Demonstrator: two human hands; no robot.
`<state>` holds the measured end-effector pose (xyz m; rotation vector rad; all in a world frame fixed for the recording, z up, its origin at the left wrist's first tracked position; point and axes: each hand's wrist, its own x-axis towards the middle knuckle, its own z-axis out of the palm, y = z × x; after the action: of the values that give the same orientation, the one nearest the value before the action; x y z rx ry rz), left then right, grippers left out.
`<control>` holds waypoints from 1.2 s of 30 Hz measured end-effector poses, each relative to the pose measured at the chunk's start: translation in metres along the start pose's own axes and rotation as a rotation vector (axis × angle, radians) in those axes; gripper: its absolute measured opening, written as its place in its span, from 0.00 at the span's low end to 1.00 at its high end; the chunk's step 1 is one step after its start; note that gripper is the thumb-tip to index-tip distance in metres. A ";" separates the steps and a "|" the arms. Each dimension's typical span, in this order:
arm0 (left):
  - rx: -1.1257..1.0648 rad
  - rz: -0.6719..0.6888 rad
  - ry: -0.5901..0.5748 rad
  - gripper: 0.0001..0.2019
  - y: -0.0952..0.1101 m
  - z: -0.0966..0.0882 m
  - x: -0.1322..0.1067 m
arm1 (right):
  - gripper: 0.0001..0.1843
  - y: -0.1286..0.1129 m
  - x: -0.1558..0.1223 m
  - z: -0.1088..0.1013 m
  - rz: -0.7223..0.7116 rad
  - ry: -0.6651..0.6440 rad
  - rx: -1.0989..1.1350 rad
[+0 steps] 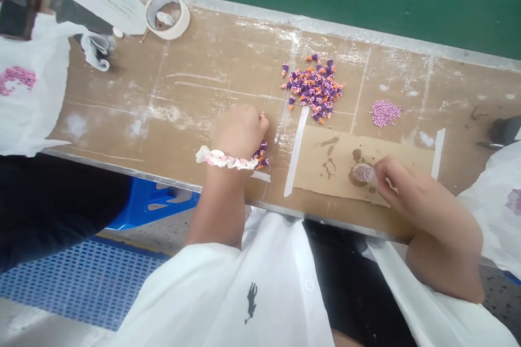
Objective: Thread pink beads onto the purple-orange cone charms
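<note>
My left hand (239,129) is closed above the covered table, wearing a white and pink scrunchie (226,159) on its wrist. Whatever lies between its fingers is hidden. Small purple and orange figures (262,155) lie beside that wrist, partly covered by it. To the right, my right hand (396,178) is pinched, its fingertips at the rim of a small clear cup (361,172). I cannot make out what the fingertips hold. The cup stands on a brown paper sheet (313,168) with dark wet spots around it.
A pile of purple and orange figures (315,87) lies beyond the sheet, with tiny pink pieces (385,113) to its right. White tape strips (296,154) edge the sheet. A tape roll (167,14) sits at the far left. White sheets (30,97) lie at both ends.
</note>
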<state>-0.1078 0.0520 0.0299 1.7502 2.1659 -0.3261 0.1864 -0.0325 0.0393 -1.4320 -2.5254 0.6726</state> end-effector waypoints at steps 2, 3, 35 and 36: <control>-0.157 0.103 0.078 0.10 0.007 0.004 -0.004 | 0.07 -0.001 0.001 0.000 -0.015 -0.005 -0.017; -0.278 0.187 0.110 0.09 0.012 0.006 -0.007 | 0.07 -0.001 0.001 0.000 -0.021 -0.007 -0.022; -1.879 0.517 -1.077 0.08 0.103 0.052 -0.057 | 0.13 -0.034 0.004 0.014 0.238 0.654 0.919; -1.870 0.516 -1.070 0.08 0.103 0.052 -0.057 | 0.13 -0.035 0.004 0.014 0.226 0.654 0.907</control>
<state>0.0093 0.0029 0.0082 0.5330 0.4680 0.6079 0.1525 -0.0486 0.0424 -1.2714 -1.2949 0.9926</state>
